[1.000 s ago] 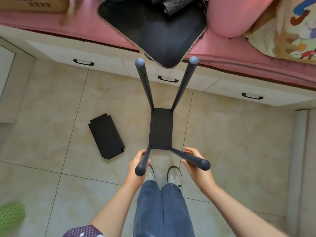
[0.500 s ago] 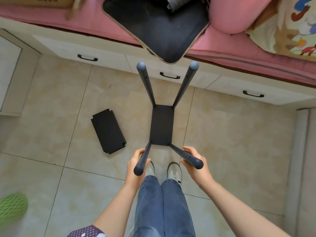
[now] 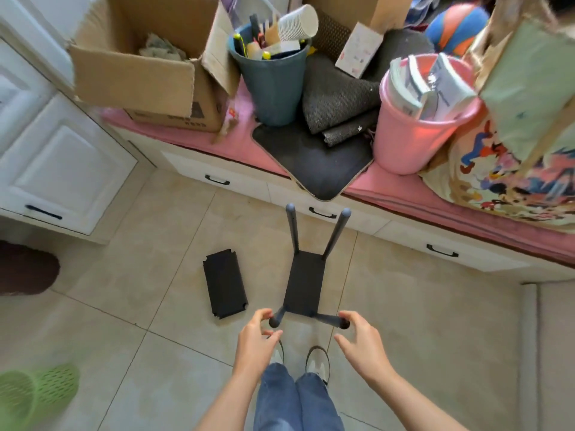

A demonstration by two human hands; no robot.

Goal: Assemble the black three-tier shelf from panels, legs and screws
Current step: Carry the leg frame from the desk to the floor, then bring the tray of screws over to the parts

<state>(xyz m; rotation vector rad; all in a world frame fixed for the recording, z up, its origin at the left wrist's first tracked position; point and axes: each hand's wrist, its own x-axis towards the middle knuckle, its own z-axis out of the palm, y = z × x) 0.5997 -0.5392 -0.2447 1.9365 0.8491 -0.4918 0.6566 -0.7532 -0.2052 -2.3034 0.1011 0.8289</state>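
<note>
The partly built shelf (image 3: 304, 286), one black panel with four black legs fitted, stood on the tiled floor (image 3: 155, 353) just ahead of the person's shoes. The left hand (image 3: 256, 340) had its fingers (image 3: 263, 314) curled loosely around the top of the near left leg (image 3: 278, 317), thumb and fingers apart, and whether they actually touched the leg could not be told. The right hand (image 3: 361, 340) was likewise cupped beside the tip of the near right leg (image 3: 331, 320), fingers spread and not closed on it. The two far legs (image 3: 292, 231) rose beyond the fingers toward the drawer fronts. A loose black panel (image 3: 224, 284) lay flat on the floor, to the left of the left fingers and apart from the shelf.

Beyond the fingers, a pink-covered bench (image 3: 236, 144) carried the containers. An open cardboard box (image 3: 149, 66) held a crumpled grey cloth (image 3: 160, 46). Next to it a dark blue-grey bucket (image 3: 272, 79) was stuffed with pens, small tools and a stack of paper cups (image 3: 297, 21) leaning out over the rim. A pink bucket (image 3: 417, 132) farther right held folded papers or booklets (image 3: 429, 85) standing on end. Between the two buckets lay folded grey fabric (image 3: 336, 98) on a black mat (image 3: 314, 163) that overhung the bench edge. A green perforated basket (image 3: 34, 396) lay on the floor at far left.
</note>
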